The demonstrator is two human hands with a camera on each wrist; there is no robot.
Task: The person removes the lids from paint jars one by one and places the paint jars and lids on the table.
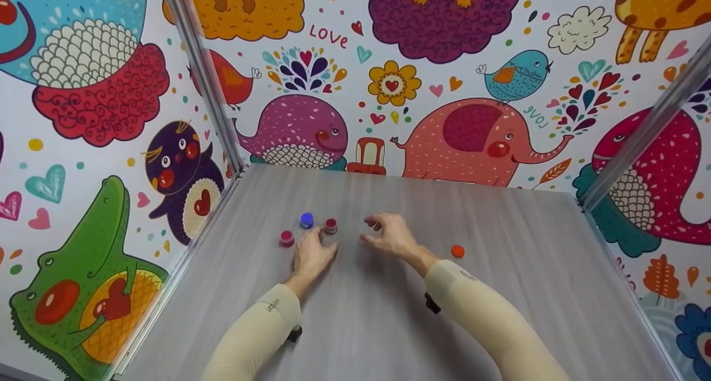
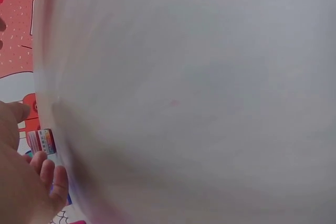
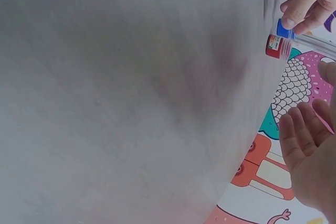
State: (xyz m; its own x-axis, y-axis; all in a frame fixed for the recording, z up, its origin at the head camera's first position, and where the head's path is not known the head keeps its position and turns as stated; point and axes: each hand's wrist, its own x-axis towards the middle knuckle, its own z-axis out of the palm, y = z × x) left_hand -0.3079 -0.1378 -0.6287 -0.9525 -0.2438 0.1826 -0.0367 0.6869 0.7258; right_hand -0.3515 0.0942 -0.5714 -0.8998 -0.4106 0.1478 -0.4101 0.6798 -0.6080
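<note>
Three small paint jars are grouped left of the middle of the table: one with a blue lid (image 1: 306, 220), a dark red one (image 1: 331, 226) and a crimson one (image 1: 286, 238). Just in front of them is my left hand (image 1: 314, 253), thumb spread and fingers loosely bent. Its fingertips come close to the dark red jar, whose printed label shows in the left wrist view; touching or not, I cannot tell. My right hand (image 1: 391, 234) hovers to the right of the jars, fingers relaxed. In the right wrist view its palm (image 3: 310, 166) holds nothing.
A small round orange thing (image 1: 457, 251), jar or lid, lies right of my right hand. The grey wood-grain table (image 1: 355, 325) meets cartoon-printed walls (image 1: 355, 81) at the back and left. Metal posts (image 1: 208, 75) stand at the back corners.
</note>
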